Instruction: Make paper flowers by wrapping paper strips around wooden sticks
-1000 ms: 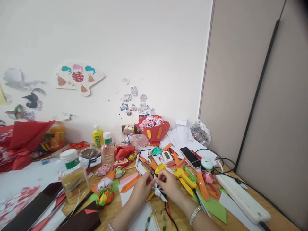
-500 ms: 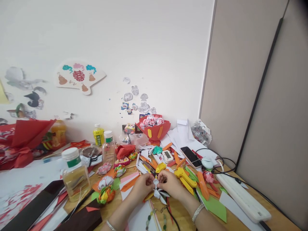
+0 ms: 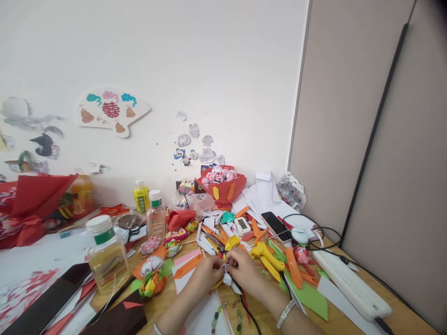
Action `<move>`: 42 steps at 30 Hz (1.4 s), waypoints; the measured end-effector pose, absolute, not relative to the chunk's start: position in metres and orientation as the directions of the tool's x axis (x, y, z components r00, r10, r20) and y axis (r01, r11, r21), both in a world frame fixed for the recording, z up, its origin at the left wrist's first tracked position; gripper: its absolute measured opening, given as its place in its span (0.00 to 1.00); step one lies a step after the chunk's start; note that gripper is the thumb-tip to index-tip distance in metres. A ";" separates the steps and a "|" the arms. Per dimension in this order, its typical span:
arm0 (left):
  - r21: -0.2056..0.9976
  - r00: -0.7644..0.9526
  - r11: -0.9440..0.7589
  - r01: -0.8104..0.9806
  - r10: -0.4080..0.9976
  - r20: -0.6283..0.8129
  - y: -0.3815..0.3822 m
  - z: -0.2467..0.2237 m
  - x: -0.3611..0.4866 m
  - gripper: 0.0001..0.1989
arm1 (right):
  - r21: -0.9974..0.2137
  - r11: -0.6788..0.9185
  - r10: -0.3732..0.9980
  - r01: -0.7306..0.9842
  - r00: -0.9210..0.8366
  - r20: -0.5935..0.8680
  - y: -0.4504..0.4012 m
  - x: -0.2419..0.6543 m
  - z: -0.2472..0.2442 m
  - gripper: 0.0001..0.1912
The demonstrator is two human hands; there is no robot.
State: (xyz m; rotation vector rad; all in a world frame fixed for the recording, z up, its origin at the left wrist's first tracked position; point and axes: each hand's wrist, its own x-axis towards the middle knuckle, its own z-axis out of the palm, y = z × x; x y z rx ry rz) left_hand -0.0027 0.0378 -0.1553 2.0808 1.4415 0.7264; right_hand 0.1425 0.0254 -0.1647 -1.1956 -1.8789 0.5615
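My left hand [image 3: 209,274] and my right hand [image 3: 242,270] are close together low in the middle of the view, their fingers pinched on a small folded white paper piece [image 3: 226,279]. Part of the paper hangs below the fingertips; the rest is hidden behind them. Just beyond my hands is a yellow folded paper [image 3: 232,242]. A yellow glue gun [image 3: 267,256] rests to the right of my right hand. Under my wrists are a white sheet [image 3: 206,314] and a string of green beads [image 3: 214,321].
Crumpled paper flowers [image 3: 152,282] and a clear jar with a white lid [image 3: 106,256] stand on the left. A red bouquet [image 3: 223,188] is at the back. On the right are a phone [image 3: 276,227], green paper [image 3: 312,300], cables and a white power strip [image 3: 352,284].
The view has shifted slightly. My right hand has moved a little left and closer to my left hand, and less of the white paper shows between and below the fingers.
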 end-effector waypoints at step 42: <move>0.886 0.235 -0.229 0.403 0.962 0.141 0.043 -0.154 -0.009 0.10 | -0.399 0.774 0.629 0.491 -0.530 0.569 0.016 0.152 -0.152 0.12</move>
